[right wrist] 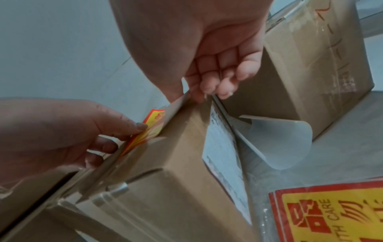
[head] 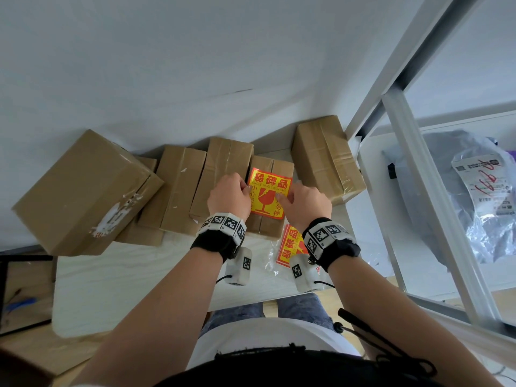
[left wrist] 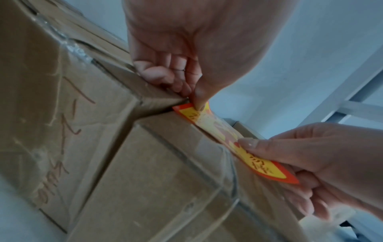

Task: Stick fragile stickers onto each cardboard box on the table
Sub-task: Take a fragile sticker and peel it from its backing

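Sticker [head: 268, 194] pinched at opposite edges by left hand [head: 229, 194] and right hand [head: 305, 203]; lower flat onto box [head: 270, 224], then smooth outward

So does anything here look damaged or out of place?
Yes. The big cardboard box at far left sits tilted, propped on a smaller box, and its top carries torn white remnants of a ripped-off label. A peeled backing sheet also lies curled on the table between two boxes.

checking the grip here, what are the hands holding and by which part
Both hold the fragile sticker over a cardboard box: the left hand pinches its left edge, the right hand its right edge.
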Demonstrator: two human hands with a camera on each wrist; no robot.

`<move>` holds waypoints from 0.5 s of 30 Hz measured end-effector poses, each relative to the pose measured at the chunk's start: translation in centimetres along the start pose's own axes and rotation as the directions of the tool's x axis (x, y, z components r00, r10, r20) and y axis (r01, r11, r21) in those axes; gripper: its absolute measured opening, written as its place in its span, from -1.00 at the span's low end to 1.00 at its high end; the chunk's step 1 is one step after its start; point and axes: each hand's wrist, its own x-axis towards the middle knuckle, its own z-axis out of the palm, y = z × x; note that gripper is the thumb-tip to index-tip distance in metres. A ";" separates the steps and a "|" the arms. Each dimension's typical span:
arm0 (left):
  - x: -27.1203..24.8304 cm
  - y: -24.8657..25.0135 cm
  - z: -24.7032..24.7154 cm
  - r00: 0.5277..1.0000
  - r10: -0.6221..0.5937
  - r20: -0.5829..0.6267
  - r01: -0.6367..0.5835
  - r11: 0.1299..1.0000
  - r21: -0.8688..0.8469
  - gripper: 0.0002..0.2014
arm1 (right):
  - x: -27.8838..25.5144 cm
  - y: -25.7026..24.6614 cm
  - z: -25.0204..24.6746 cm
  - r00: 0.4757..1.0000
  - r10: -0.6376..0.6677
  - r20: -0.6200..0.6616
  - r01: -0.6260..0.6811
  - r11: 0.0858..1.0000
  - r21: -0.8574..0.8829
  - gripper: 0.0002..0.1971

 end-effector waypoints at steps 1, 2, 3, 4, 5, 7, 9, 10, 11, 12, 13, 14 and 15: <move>-0.1 0.0 -0.1 1.000 0.016 -0.008 -0.016 1.000 0.010 -0.91 | 0.0 0.1 0.0 1.000 0.012 0.000 -0.012 1.000 -0.012 -0.57; -0.3 0.1 -0.1 0.999 0.037 -0.024 -0.037 0.999 0.015 -0.91 | 0.0 0.2 0.1 1.000 0.022 -0.007 -0.022 1.000 -0.014 -0.56; -0.4 0.1 -0.2 0.997 0.069 -0.045 -0.068 0.997 0.019 -0.90 | 0.0 0.3 0.3 0.999 0.024 -0.022 -0.024 1.000 0.000 -0.57; -0.5 0.0 -0.1 0.990 0.123 -0.068 -0.121 0.992 0.035 -0.84 | -0.1 0.3 0.5 0.999 0.011 -0.040 -0.010 1.000 0.024 -0.58; -0.7 -0.1 -0.1 0.976 0.203 -0.079 -0.198 0.978 0.066 -0.76 | -0.1 0.4 0.7 0.998 -0.020 -0.057 0.023 0.999 0.047 -0.57; -0.6 -0.2 0.3 0.918 0.389 -0.070 -0.376 0.915 0.148 -0.61 | -0.3 0.4 1.3 0.991 -0.122 -0.058 0.125 0.990 0.060 -0.45; -0.4 -0.1 0.6 0.872 0.489 -0.036 -0.471 0.855 0.216 -0.55 | -0.5 0.5 1.6 0.985 -0.174 0.007 0.173 0.983 0.052 -0.37; -0.3 -0.1 0.7 0.875 0.484 0.002 -0.470 0.848 0.247 -0.53 | -0.5 0.5 1.8 0.983 -0.179 0.047 0.176 0.983 0.050 -0.33; -0.2 -0.1 1.0 0.891 0.451 0.059 -0.449 0.850 0.277 -0.49 | -0.6 0.5 1.9 0.980 -0.180 0.082 0.176 0.983 0.051 -0.28; -0.2 -0.1 1.3 0.907 0.402 0.126 -0.421 0.851 0.314 -0.41 | -0.6 0.6 2.1 0.977 -0.180 0.111 0.175 0.983 0.049 -0.22; -0.2 -0.3 1.7 0.916 0.355 0.184 -0.399 0.848 0.349 -0.34 | -0.7 0.6 2.2 0.975 -0.179 0.135 0.174 0.984 0.050 -0.16; -0.3 -0.5 2.1 0.921 0.322 0.220 -0.384 0.845 0.371 -0.29 | -0.7 0.6 2.3 0.973 -0.178 0.148 0.172 0.984 0.054 -0.12; -0.4 -0.7 2.4 0.922 0.302 0.240 -0.376 0.846 0.379 -0.27 | -0.8 0.5 2.4 0.972 -0.176 0.157 0.169 0.984 0.057 -0.10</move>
